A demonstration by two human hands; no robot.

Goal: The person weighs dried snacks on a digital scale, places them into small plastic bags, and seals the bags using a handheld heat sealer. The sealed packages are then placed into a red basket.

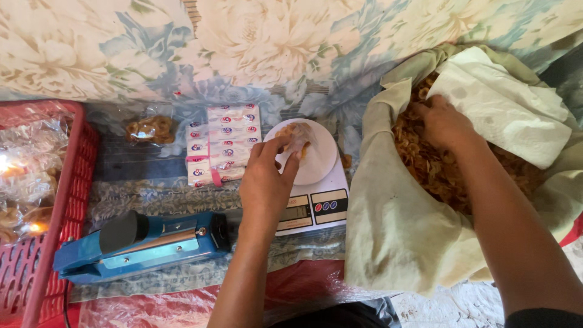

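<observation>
Pinching a light, crinkly clear bag (296, 138) by its mouth over the scale (311, 193), the left hand (265, 180) held while the right hand (443, 124), beside the scale, closed on brittle fried snacks (428, 167).

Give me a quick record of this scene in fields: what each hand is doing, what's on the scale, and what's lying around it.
left hand: fingertips on a small clear bag of fried snacks
scale: white, with a round plate; the small bag sits on it
right hand: reaching into a pile of fried snacks
cloth sack: pale, open, holding the pile, white paper on top
heat sealer: blue, left of the scale
basket: red, far left, with filled bags
sachet stack: behind the sealer
</observation>
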